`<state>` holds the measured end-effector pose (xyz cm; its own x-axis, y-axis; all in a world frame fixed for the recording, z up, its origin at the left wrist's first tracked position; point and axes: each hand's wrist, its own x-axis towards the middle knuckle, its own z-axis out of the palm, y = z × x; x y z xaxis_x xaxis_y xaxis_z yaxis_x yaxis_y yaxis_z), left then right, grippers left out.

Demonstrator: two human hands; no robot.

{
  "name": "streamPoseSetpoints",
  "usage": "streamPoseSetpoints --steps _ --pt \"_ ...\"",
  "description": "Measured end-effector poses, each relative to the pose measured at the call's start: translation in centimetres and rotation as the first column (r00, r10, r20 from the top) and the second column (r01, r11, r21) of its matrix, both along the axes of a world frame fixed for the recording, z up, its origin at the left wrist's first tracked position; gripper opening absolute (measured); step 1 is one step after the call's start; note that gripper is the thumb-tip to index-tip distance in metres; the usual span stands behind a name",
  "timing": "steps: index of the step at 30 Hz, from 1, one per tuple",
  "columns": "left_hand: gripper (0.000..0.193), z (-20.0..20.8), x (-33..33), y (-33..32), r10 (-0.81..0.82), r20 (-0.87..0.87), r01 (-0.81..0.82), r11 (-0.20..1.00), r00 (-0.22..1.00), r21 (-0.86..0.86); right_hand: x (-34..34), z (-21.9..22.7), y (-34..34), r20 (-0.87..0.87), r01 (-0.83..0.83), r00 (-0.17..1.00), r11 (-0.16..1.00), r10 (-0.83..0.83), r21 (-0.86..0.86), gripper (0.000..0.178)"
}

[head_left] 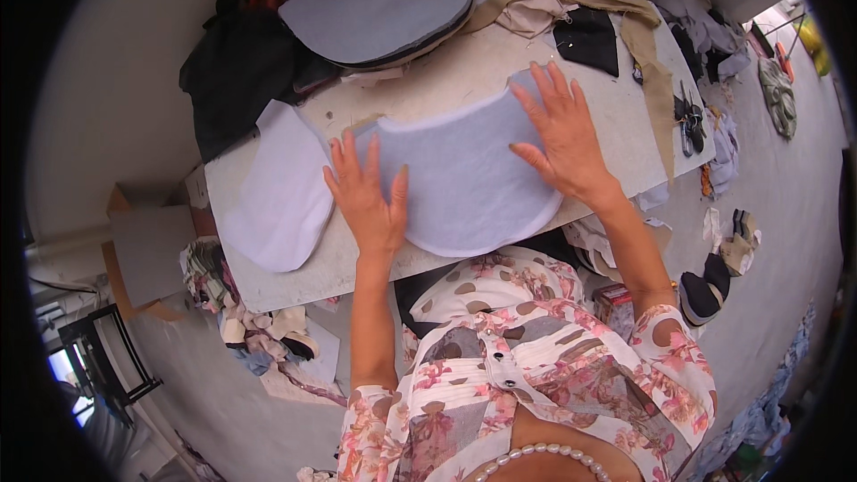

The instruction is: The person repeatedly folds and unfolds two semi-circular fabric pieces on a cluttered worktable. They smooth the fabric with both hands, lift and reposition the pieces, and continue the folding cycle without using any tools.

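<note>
1. Pale blue-grey fabric panel: bib-shaped, smooth, white along both curves, flat on the worktable.
2. Left hand: fingers spread, laid over the panel's left end.
3. Right hand: fingers apart, flat on the panel's right end.
4. White fabric piece: left of the panel.
5. Stacked grey panels: beyond the panel.

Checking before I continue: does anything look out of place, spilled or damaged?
Yes: loose fabric scraps lie in a jumbled heap below the left end of the table, perhaps fallen there. The grey-blue piece under the left hand and right hand shows no visible damage.
</note>
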<state>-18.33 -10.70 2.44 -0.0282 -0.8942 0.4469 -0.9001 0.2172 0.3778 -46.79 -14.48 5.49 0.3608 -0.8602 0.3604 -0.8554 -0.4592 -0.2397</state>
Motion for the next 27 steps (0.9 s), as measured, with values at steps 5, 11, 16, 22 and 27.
streamPoseSetpoints --steps 5,11,16,22,27 --pt "0.061 -1.1 -0.6 -0.1 -0.113 0.089 0.091 0.970 0.990 0.226 0.9 -2.9 0.2 -0.112 -0.043 0.992 0.981 0.065 0.187 0.069" --pt "0.064 -1.8 -0.4 -0.1 -0.113 0.050 0.097 0.963 0.992 0.253 0.9 -2.9 0.1 -0.115 -0.068 0.989 0.982 0.089 0.174 0.068" --pt "0.067 -1.1 -0.1 0.0 -0.119 -0.049 0.127 0.968 0.992 0.216 2.7 0.5 -2.2 0.040 -0.045 0.998 0.996 0.048 -0.076 0.052" --pt "0.060 0.6 2.1 -0.4 -0.010 -0.256 -0.005 0.998 0.967 -0.058 12.7 4.0 -11.9 0.428 -0.202 0.875 0.974 0.226 -0.101 0.018" --pt "0.027 2.0 2.8 -2.3 0.002 -0.603 -0.096 0.988 0.798 -0.125 16.9 1.6 -17.4 0.221 -0.189 0.950 0.969 0.221 -0.156 0.009"
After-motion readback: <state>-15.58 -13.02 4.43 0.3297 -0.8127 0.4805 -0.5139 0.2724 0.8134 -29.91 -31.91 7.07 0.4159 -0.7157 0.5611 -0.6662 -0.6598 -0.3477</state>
